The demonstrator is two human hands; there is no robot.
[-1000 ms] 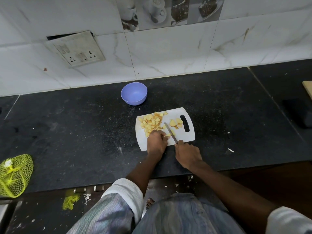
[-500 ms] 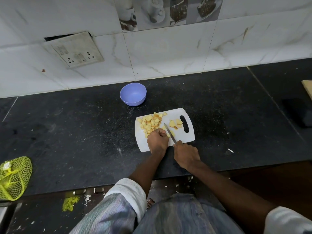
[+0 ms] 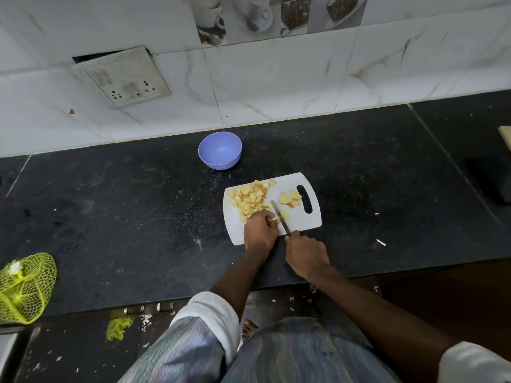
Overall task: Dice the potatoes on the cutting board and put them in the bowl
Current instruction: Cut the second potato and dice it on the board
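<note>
A white cutting board (image 3: 300,223) lies on the black counter. A pile of diced potato (image 3: 249,199) covers its far left part, and a few bigger potato pieces (image 3: 289,199) lie near the handle slot. My left hand (image 3: 260,229) curls over a potato piece at the board's near side, mostly hiding it. My right hand (image 3: 305,254) grips the handle of a knife (image 3: 279,217), whose blade points away beside my left fingers. An empty blue bowl (image 3: 219,151) stands behind the board.
A yellow mesh bag (image 3: 25,287) sits at the counter's left front edge. A dark object (image 3: 492,178) and a wooden edge (image 3: 506,138) lie far right. The tiled wall with a socket plate (image 3: 121,76) rises behind the counter.
The knife blade has shifted slightly along the board beside my left hand. Both hands stay at the board's near edge.
</note>
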